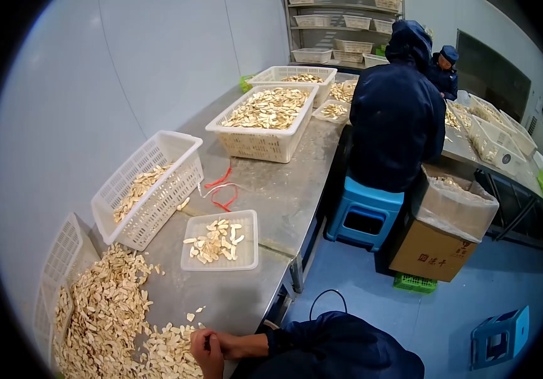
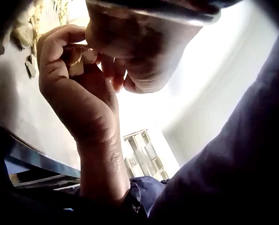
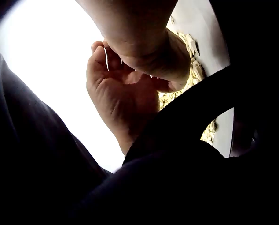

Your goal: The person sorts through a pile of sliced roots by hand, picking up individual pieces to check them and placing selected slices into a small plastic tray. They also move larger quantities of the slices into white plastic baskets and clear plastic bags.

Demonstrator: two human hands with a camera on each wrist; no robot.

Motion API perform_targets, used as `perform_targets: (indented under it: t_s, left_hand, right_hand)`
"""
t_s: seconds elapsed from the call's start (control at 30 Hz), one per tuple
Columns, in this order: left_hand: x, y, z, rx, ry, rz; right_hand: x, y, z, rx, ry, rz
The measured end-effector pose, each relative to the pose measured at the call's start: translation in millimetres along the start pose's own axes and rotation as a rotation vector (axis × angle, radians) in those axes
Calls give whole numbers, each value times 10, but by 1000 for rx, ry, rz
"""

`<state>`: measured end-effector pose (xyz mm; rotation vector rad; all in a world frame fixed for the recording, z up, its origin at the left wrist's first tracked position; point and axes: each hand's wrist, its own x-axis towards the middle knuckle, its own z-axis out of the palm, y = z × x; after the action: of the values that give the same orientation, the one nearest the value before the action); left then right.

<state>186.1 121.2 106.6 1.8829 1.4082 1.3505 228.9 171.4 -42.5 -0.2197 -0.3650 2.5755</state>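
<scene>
The left hand (image 3: 123, 96) and the right hand (image 2: 78, 98) were held together at the near end of the metal surface (image 1: 278, 189), against the edge of a loose heap of pale slices (image 1: 104, 297). In both hands a narrow grip was formed by bent fingers; whether a slice was held in it could not be told, as the space between them was deeply shadowed.

The heap was spread over the near left part of the surface, with a few single slices scattered just beyond the hands. At its wall side a perforated basket (image 1: 57, 259) was seen at a slant, partly filled by the slices. Farther along, more slices were contained in a second basket (image 1: 151, 221). Beside it, a shallow clear tray (image 1: 249, 252) was occupied by a small group of slices, and red and white cords (image 1: 224, 205) were strewn behind it. Two large baskets (image 1: 259, 148) were placed farther back, both loaded.

A blue stool (image 1: 363, 221) was occupied by a person in dark clothing (image 1: 398, 120), seen from behind. Next to it, a lined carton (image 1: 432, 249) was set above a green crate (image 1: 415, 284). Baskets were also stored on a rack (image 1: 347, 30) at the far end.
</scene>
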Motion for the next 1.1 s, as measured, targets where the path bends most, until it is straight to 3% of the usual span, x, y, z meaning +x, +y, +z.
perform_targets:
  t_s: [0.17, 0.27, 0.37, 0.47, 0.57, 0.7, 0.77, 0.87, 0.9, 0.97, 1.0, 1.03, 1.1]
  left_hand:
    - [-45, 32, -111, 98, -114, 7]
    - [-63, 102, -158, 112, -153, -12]
    - [-101, 79, -146, 9, -115, -68]
    - [-106, 144, -193, 14, -101, -71]
    - [-141, 186, -200, -17, -70, -78]
    - [-164, 176, -251, 38, -19, -1]
    - [-182, 176, -259, -17, -17, -74]
    - [-272, -41, -221, -211, 25, -172]
    - [-342, -122, -253, -284, 56, -209]
    - [-285, 52, -313, -139, 76, -202]
    - [-276, 114, -330, -134, 95, -199]
    - [-298, 104, -370, -143, 90, -204]
    - [-340, 166, -450, -133, 113, -265]
  right_hand:
    - [-32, 78, 137, -117, 87, -48]
    - [90, 174, -30, -124, 65, -16]
    - [-153, 56, 398, -114, 253, -2]
    - [-207, 2, 484, -71, 215, 46]
    - [-70, 57, 122, -16, -96, 84]
    - [-149, -42, 247, -28, -132, 134]
    - [-129, -38, 246, -51, -175, 107]
    - [-367, -329, 720, 42, 160, 63]
    - [-309, -360, 497, 48, 71, 59]
    - [-407, -600, 623, 79, 156, -158]
    - [-379, -747, 429, 98, 109, -221]
    - [-368, -924, 399, 168, 261, -283]
    - [-604, -1409, 644, -55, 367, -505]
